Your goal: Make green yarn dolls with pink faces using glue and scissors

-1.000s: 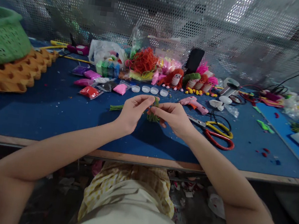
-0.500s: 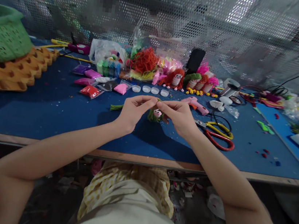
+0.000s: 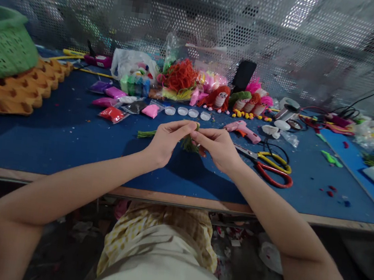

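Blue tabletop [image 3: 77,158] in front of the person; above it, a green-stranded piece [image 3: 189,146], mostly hidden by fingers, is pinched between the left hand [image 3: 164,141] and right hand [image 3: 222,148]. Green bundle [image 3: 145,134] lies just left of the hands, scissors [image 3: 257,157] to their right. Beyond the hands: pink glue gun [image 3: 245,130], small round dishes [image 3: 183,111].

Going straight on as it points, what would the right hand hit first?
Probably the left hand, directly facing the right hand; green yarn shows between them, its exact depth unclear.
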`<state>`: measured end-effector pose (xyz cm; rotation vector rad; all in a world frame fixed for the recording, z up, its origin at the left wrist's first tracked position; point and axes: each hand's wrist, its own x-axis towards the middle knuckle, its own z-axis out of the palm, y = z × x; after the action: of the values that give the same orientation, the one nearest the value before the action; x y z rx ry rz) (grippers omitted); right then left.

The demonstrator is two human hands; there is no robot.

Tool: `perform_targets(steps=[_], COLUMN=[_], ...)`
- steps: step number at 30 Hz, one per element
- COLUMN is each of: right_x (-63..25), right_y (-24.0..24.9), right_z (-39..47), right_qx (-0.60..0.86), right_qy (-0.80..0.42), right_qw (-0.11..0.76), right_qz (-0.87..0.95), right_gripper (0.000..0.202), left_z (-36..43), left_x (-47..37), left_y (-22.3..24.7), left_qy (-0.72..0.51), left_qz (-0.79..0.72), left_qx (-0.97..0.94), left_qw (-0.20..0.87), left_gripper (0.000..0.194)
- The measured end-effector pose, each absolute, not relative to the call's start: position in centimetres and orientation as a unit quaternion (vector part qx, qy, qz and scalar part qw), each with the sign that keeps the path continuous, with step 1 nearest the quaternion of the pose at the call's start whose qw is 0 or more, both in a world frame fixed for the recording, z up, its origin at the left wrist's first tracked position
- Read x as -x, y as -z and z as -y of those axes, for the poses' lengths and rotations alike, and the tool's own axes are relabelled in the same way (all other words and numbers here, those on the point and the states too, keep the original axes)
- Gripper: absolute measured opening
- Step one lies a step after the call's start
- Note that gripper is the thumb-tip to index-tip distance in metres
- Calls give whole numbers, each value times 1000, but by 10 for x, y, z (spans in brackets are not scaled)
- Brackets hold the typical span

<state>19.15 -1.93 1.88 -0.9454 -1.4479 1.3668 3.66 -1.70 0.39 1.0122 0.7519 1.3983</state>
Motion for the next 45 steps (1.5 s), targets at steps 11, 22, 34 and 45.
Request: perform_targets(steps=[11, 22, 34, 45], right_x=[-202, -206, -204, -209], right_y=[-26, -29, -31, -22], right_z=[17, 16, 15, 10], right_qx=[406, 425, 436, 395], right_qy=[-510, -432, -409, -197], right_qw=[411, 385, 434, 486], right_qz=[638, 696, 674, 755], right_gripper=[46, 41, 31, 17], left_z=[6, 2, -2, 1], left_x=[-14, -11, -10, -7], left_y=[-14, -17, -12, -18], left_qy=[-524, -493, -517, -475], left_qz=[-364, -392, -385, -378], left_qx=[-634, -669, -645, -750], left_qw=[438, 394, 411, 262], left_gripper=[19, 19, 26, 17])
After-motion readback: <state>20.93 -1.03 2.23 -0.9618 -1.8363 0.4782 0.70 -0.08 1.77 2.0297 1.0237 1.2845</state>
